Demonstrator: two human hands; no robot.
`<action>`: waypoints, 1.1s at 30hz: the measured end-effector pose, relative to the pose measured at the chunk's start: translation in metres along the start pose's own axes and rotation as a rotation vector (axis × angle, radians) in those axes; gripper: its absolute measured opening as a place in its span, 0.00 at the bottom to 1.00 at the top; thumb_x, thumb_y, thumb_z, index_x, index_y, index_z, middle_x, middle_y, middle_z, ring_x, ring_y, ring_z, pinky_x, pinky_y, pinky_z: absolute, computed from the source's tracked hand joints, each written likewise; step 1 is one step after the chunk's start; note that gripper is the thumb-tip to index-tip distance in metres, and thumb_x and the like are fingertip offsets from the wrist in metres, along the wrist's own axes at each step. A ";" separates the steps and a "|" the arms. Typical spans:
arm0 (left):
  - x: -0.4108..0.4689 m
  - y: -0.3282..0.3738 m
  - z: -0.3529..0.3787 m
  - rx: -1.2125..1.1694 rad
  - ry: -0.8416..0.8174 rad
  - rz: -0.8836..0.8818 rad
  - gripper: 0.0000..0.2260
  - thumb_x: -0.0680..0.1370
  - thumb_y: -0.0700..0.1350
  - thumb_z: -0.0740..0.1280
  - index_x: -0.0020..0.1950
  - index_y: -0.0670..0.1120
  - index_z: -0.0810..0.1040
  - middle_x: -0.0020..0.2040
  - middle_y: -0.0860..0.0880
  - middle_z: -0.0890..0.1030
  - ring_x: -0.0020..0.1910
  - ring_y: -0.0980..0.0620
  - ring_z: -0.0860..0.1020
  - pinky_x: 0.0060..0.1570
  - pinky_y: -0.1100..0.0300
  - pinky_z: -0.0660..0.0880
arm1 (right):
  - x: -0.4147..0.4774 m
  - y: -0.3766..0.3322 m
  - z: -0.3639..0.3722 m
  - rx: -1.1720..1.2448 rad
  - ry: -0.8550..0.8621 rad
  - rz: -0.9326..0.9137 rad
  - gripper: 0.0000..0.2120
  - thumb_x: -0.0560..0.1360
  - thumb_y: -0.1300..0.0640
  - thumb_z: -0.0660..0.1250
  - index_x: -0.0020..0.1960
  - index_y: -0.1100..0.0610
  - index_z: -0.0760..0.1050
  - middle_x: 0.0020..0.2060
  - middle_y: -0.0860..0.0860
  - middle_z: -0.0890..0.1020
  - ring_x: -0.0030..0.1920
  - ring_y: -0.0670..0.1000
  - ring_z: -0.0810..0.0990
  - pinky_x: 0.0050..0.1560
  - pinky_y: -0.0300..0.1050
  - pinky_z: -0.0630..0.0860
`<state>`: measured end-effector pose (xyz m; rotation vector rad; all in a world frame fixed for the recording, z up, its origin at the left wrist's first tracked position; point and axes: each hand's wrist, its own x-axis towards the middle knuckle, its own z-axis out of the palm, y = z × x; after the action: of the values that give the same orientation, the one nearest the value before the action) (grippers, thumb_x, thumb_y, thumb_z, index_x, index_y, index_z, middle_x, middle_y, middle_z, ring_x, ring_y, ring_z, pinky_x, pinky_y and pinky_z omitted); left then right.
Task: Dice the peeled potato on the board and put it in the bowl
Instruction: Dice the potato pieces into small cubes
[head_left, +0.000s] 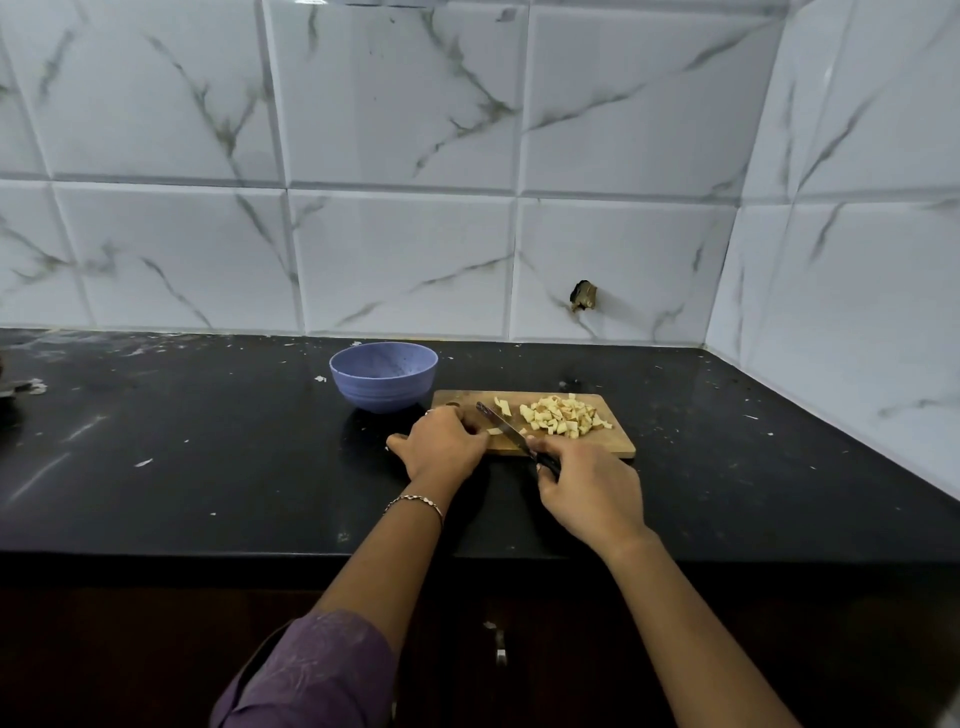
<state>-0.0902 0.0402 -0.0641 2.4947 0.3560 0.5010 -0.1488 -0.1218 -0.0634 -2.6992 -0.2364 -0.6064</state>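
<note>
A wooden cutting board (613, 441) lies on the black counter. A pile of diced potato (563, 415) covers its right half, and a few loose pieces (503, 405) lie near the knife blade (498, 422). My right hand (587, 491) grips the knife's dark handle at the board's front edge, blade pointing away to the left. My left hand (441, 441) rests on the board's left end, fingers curled over what lies beneath; whether it holds potato is hidden. The blue bowl (384, 376) stands just behind and left of the board, and I see nothing inside it.
The black counter (208, 441) carries scattered white specks and scraps. A tiled wall runs along the back and the right side, meeting in a corner. A dark object sits at the far left edge (10, 387). A cabinet handle (500, 649) shows below the counter.
</note>
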 end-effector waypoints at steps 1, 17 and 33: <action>0.000 0.000 0.001 -0.002 -0.003 -0.001 0.10 0.75 0.54 0.67 0.35 0.55 0.72 0.41 0.56 0.79 0.52 0.51 0.78 0.59 0.49 0.60 | 0.001 -0.001 0.000 -0.015 0.004 -0.015 0.17 0.79 0.51 0.65 0.67 0.40 0.74 0.52 0.41 0.83 0.52 0.44 0.80 0.42 0.37 0.69; 0.007 0.001 0.007 0.057 0.045 0.058 0.09 0.75 0.55 0.66 0.40 0.52 0.77 0.43 0.53 0.82 0.50 0.50 0.78 0.53 0.51 0.58 | 0.004 -0.018 0.012 -0.168 0.037 -0.143 0.18 0.80 0.59 0.62 0.68 0.48 0.73 0.48 0.47 0.82 0.49 0.48 0.80 0.45 0.44 0.77; 0.007 0.000 0.009 0.041 0.006 0.054 0.09 0.76 0.55 0.65 0.49 0.54 0.82 0.47 0.54 0.82 0.54 0.51 0.78 0.57 0.50 0.59 | -0.004 0.006 0.004 0.166 -0.004 0.093 0.17 0.81 0.48 0.61 0.69 0.40 0.73 0.51 0.43 0.82 0.49 0.45 0.80 0.42 0.42 0.71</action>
<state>-0.0802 0.0388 -0.0694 2.5492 0.3047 0.5275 -0.1494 -0.1256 -0.0703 -2.5365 -0.1535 -0.5290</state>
